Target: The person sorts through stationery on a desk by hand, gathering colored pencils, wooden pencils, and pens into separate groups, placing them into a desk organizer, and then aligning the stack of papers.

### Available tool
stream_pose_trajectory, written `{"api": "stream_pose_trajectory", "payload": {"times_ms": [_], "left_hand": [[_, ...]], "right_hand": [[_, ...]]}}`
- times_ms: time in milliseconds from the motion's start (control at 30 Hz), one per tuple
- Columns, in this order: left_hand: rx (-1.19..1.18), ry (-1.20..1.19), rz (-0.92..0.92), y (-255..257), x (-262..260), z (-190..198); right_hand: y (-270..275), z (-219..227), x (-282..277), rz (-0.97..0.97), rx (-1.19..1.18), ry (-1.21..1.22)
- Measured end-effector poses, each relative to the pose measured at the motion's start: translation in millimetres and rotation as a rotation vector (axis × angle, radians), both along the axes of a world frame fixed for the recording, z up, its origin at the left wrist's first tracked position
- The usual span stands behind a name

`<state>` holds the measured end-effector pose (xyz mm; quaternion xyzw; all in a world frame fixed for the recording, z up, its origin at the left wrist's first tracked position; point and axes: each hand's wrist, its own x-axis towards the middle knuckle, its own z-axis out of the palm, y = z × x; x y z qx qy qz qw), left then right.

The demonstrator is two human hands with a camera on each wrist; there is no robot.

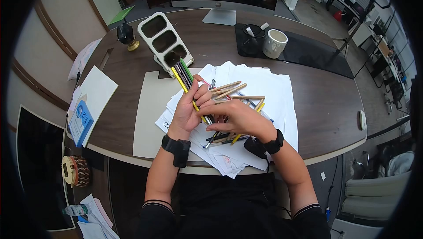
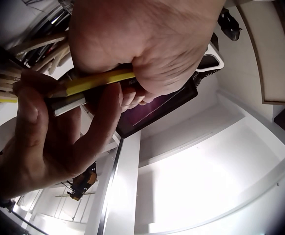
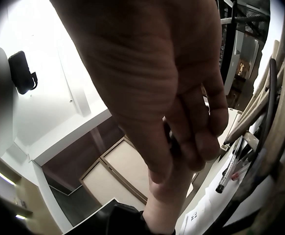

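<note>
My left hand (image 1: pixel 184 112) grips a bundle of pencils (image 1: pixel 181 79), yellow, dark and green, slanting up toward the holder. Bent over the bundle's near end is my right hand (image 1: pixel 246 118), its thumb and fingers curled about the pencil ends. In the left wrist view a yellow pencil (image 2: pixel 101 82) and a pale-ended one (image 2: pixel 70 105) stick out below the left palm, between the right fingers. Just beyond the bundle's far tips stands a white holder (image 1: pixel 159 34) with three compartments. Loose pencils and pens (image 1: pixel 246 97) lie heaped under and beside the right hand.
White papers (image 1: pixel 282 115) spread under the heap, over a beige mat (image 1: pixel 146 124). At the back, a mug (image 1: pixel 276 47) and a black pen cup (image 1: pixel 250 45) stand on a dark mat. A monitor (image 1: pixel 219 17) rises behind; a mouse (image 1: pixel 362 120) lies far right.
</note>
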<state>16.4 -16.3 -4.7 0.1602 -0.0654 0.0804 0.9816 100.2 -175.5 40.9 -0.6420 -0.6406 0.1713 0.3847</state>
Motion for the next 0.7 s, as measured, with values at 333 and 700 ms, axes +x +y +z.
{"api": "stream_pose_trajectory", "payload": {"times_ms": [333,700], "left_hand": [[-0.018,-0.008,-0.007,-1.7,-1.2,3.5],[0.099,0.169,0.072,-14.9,-5.1,16.8]], "right_hand": [[-0.2,-1.2,-0.1,-0.019,0.064,-0.062],[-1.7,2.3,4.8,-0.008,-0.008,-0.001]]}}
